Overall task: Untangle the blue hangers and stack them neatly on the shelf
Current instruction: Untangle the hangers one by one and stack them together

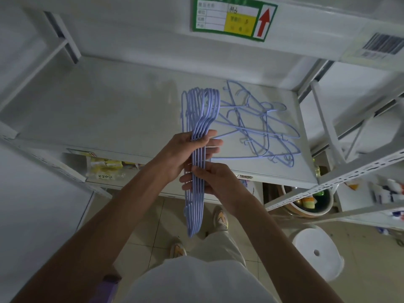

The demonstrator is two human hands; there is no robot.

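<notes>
Both hands, left [185,154] and right [215,182], fingers curled round bundled hangers [197,127], evening them for stacking | tangled hangers [258,125] on shelf [109,110] | apparently half sorted

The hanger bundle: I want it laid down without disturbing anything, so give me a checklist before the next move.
1. Both hands hold the hanger bundle, left hand and right hand: ok.
2. Bundled hangers aligned, hooks together at the far end: ok.
3. All hangers untangled: not ok, a tangled pile lies on the shelf.
4. Free shelf area to the left of the pile: ok.
5. Bundle apart from the pile: cannot tell, they overlap in this view.
</notes>
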